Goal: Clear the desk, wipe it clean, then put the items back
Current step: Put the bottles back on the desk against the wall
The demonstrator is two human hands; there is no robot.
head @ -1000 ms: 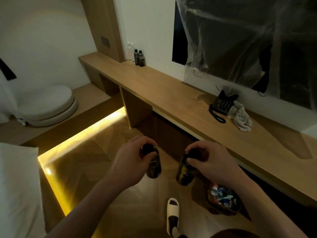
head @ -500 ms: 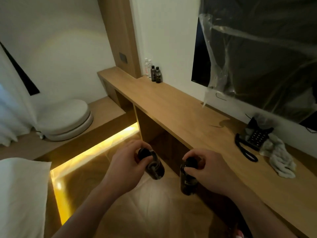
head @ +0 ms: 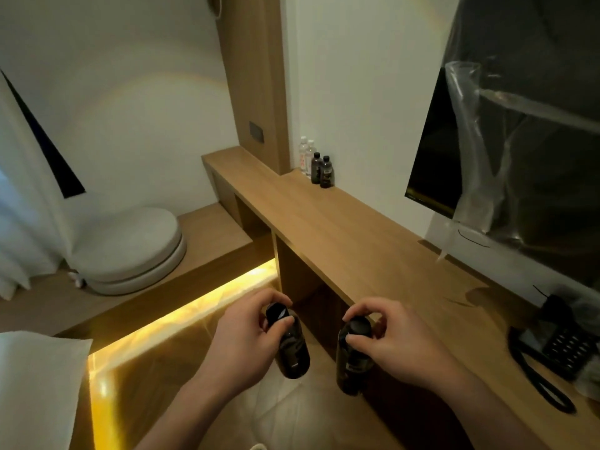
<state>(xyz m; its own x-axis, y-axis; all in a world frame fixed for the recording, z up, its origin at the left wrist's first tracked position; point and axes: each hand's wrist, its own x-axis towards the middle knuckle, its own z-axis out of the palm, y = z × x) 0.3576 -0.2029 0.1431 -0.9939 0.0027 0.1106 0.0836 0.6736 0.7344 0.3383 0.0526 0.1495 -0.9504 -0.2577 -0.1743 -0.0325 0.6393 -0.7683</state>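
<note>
My left hand [head: 242, 345] grips a dark bottle [head: 292, 350] by its neck, below the front edge of the long wooden desk [head: 350, 241]. My right hand [head: 394, 341] pinches the cap of a second dark bottle [head: 352, 358], which hangs just off the desk's edge. Both bottles are held over the floor. At the desk's far end by the wall stand two clear bottles [head: 306, 154] and two dark bottles [head: 321, 168].
A black telephone [head: 560, 344] with a coiled cord and a white cloth [head: 591, 375] lie on the desk at the right edge. A screen under plastic sheeting [head: 506, 151] hangs on the wall. A round white stool [head: 130, 251] stands on a lit platform left.
My view has turned left and up along the desk, so the telephone slid toward the right edge. Both hands keep their bottles and have moved nearer to the desk's front edge.
</note>
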